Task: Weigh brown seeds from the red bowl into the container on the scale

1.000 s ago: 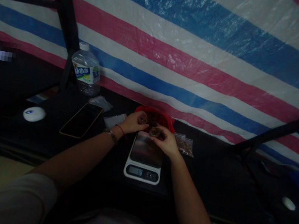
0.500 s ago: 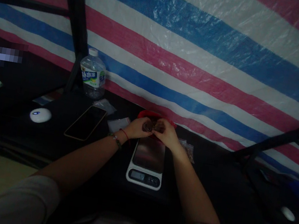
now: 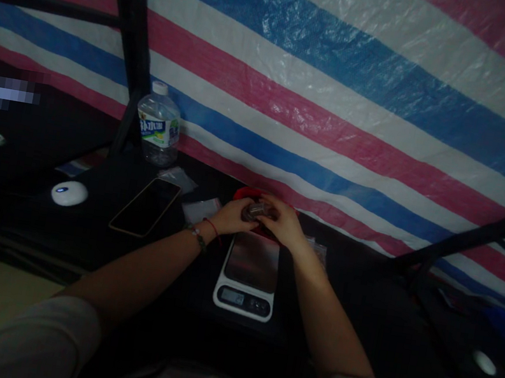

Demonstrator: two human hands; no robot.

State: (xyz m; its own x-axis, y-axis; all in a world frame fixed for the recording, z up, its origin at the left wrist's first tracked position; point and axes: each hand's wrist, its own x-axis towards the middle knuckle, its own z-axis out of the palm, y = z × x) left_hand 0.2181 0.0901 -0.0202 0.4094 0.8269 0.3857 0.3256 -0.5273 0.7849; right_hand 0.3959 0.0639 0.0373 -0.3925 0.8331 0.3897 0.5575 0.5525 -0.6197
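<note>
My left hand [image 3: 235,214] and my right hand [image 3: 284,222] meet over a red bowl-like container [image 3: 251,194] behind the kitchen scale. Between them they grip a brown, shiny bundle [image 3: 256,210]; it looks like brown bits in clear plastic, but dimness hides its exact kind. Fingers of both hands curl round it from either side. Directly below my hands is the white scale [image 3: 243,303] with a metal plate and a lit display whose digits are too small to read surely. The container's inside is mostly hidden by my hands.
Left of the scale lie a clear bag [image 3: 200,210], a phone [image 3: 145,206] and a white rounded device [image 3: 69,193]. A large plastic bottle [image 3: 159,125] stands near a black frame post [image 3: 130,20]. Small filled bags [image 3: 320,250] lie to the right. Striped sheeting [image 3: 326,98] hangs behind.
My hands have drawn the brown contents together into one bundle between them, where before a piece showed in each hand. The right fingers have shifted slightly left. The display digits look different.
</note>
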